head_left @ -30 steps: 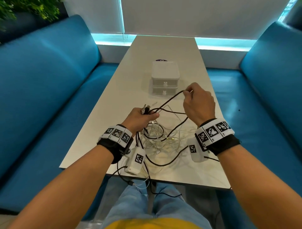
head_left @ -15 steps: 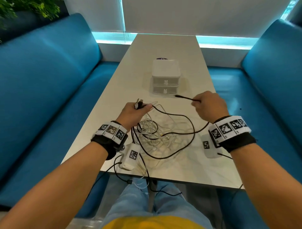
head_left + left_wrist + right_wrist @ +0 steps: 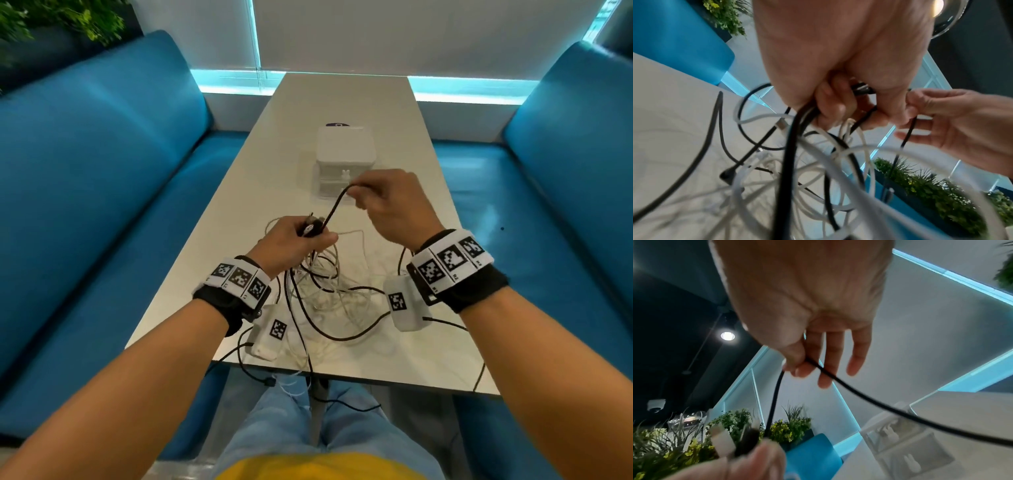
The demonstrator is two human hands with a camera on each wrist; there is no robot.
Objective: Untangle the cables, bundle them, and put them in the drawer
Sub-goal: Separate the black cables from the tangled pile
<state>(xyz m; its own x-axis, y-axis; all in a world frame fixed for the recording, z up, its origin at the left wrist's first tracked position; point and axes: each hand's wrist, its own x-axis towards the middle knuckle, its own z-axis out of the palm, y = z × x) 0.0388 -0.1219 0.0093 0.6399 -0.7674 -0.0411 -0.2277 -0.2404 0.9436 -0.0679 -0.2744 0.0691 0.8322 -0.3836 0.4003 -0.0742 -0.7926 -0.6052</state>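
Note:
A tangle of black and white cables point(image 3: 329, 298) lies on the white table point(image 3: 342, 102) near its front edge. My left hand point(image 3: 294, 243) is raised over the tangle and grips several cable ends and plugs point(image 3: 311, 228), seen closer as cable ends point(image 3: 861, 89) in my left hand point(image 3: 838, 65). My right hand point(image 3: 387, 202) pinches a black cable point(image 3: 334, 209) between thumb and forefinger, just right of the left hand. In the right wrist view my right hand point(image 3: 797, 366) holds that black cable point(image 3: 869, 400), other fingers loose. A small white two-drawer box point(image 3: 344, 161) stands behind, both drawers closed.
Blue sofas point(image 3: 85, 205) flank the table on both sides. Thin cables hang over the table's front edge toward my lap point(image 3: 308, 387). A dark round object point(image 3: 337, 125) sits behind the drawer box. Plants point(image 3: 51, 17) stand at the back left.
My right hand came in from the right toward the left hand, bringing the black cable up into a short loop. Both hands have risen slightly over the tangle.

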